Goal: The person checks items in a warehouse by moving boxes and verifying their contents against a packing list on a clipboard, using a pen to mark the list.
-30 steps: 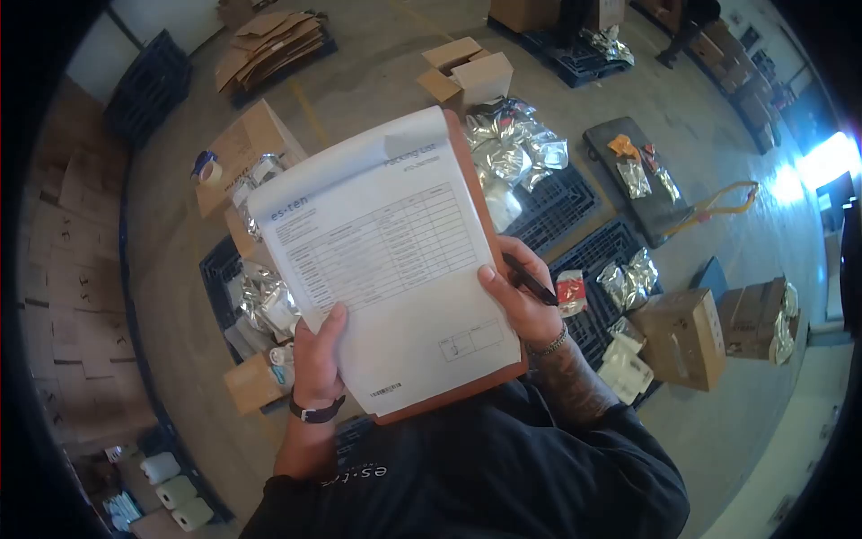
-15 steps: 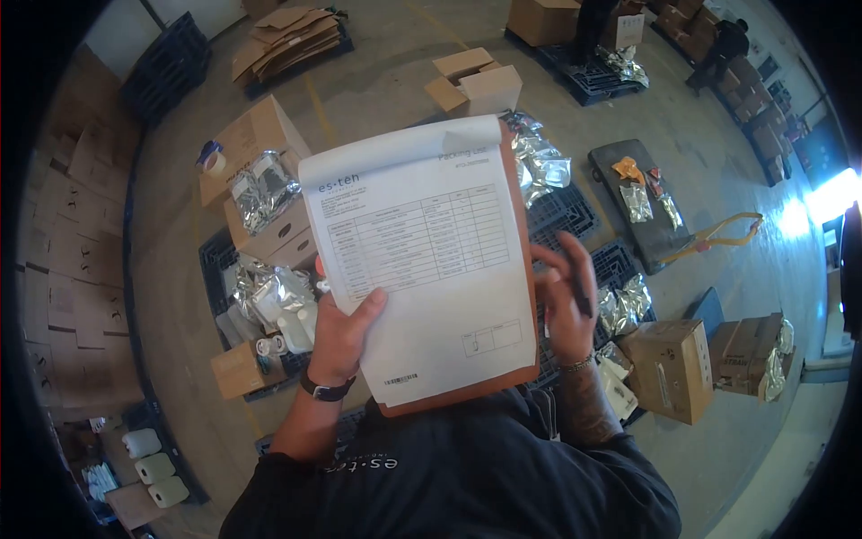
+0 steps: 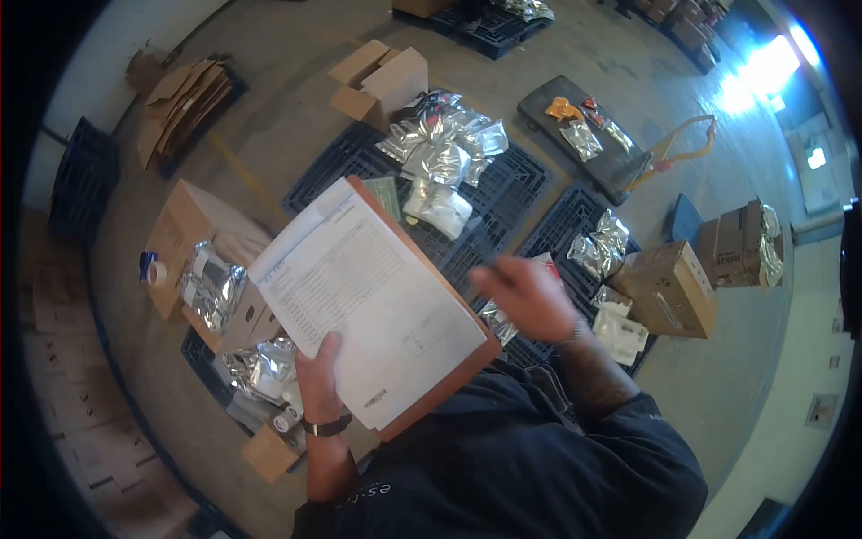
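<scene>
One head-worn view — looking steeply down, close over the clipboard (image 3: 422, 296) and pallets (image 3: 503, 193).

This is a warehouse packing area. A bare concrete floor (image 3: 296, 117) carries dark plastic pallets (image 3: 503, 189) heaped with silver foil pouches (image 3: 444, 153). Open cardboard boxes (image 3: 664, 287) stand around them, flattened cartons (image 3: 184, 94) lie stacked to one side, and a flat trolley (image 3: 593, 157) with a yellow handle is parked nearby.

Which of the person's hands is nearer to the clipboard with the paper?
Left. The left hand grips the clipboard at its lower edge, thumb on the paper. The right hand hovers blurred beside its right edge, apart.
</scene>
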Demonstrator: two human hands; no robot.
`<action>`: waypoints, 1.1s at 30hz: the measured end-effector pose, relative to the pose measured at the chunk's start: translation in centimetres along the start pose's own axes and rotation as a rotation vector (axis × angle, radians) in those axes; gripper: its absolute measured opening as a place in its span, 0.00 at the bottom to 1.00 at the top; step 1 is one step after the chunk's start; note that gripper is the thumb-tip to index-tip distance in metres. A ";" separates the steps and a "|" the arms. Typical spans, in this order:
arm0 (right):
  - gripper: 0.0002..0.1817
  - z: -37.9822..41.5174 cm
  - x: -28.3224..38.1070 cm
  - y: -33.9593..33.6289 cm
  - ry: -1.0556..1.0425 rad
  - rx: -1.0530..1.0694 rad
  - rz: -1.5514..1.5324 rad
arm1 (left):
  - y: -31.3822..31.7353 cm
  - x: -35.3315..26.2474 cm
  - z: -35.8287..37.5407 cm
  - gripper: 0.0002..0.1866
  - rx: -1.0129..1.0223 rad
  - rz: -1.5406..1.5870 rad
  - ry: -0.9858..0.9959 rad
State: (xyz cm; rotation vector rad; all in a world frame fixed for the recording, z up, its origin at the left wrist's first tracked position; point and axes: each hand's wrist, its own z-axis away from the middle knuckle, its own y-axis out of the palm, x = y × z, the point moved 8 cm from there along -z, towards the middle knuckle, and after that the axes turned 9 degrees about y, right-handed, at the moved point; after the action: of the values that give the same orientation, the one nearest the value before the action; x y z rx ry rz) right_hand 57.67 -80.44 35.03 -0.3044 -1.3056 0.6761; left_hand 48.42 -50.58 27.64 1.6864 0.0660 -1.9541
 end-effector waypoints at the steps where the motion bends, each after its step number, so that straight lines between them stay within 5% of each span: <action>1: 0.22 -1.6 1.5 3.2 -0.076 0.070 0.053 | -0.5 0.4 -1.4 0.22 0.006 -0.007 -0.015; 8: 0.20 -6.8 8.3 16.8 -0.122 0.404 0.251 | -2.1 2.8 -9.5 0.27 0.050 -0.024 0.002; 13: 0.20 -9.7 8.1 15.9 -0.154 0.362 0.266 | -0.6 3.0 -13.2 0.28 0.009 -0.125 -0.032; 16: 0.16 -13.1 5.8 11.0 0.018 0.198 0.079 | -1.5 5.0 -15.5 0.27 0.035 -0.142 -0.082; 21: 0.16 -20.5 -4.2 3.6 0.174 -0.064 -0.059 | -2.9 9.3 -19.2 0.26 -0.002 -0.286 -0.127; 28: 0.20 -43.8 -28.8 1.4 0.610 0.168 -0.280 | -2.4 19.6 -21.6 0.25 -0.225 -0.451 -0.305; 30: 0.26 -55.1 -37.2 2.1 0.415 0.201 0.065 | -2.3 23.0 -20.8 0.24 -0.259 -0.543 -0.334; 31: 0.32 -60.6 -42.3 2.7 0.402 0.056 0.205 | -2.3 25.3 -21.2 0.23 -0.253 -0.616 -0.326; 32: 0.35 -64.9 -45.1 4.3 0.563 0.186 0.007 | -0.1 26.1 -21.8 0.22 -0.261 -0.589 -0.405; 33: 0.39 -69.3 -46.6 4.2 0.525 0.027 0.226 | 2.7 26.5 -22.7 0.21 -0.267 -0.559 -0.479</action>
State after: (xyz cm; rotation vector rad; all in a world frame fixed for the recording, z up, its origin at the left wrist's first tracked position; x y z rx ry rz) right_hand 117.47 -94.53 -21.75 -0.5719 -0.7663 0.7409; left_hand 68.38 -54.03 -0.88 1.0599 0.6450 -2.5672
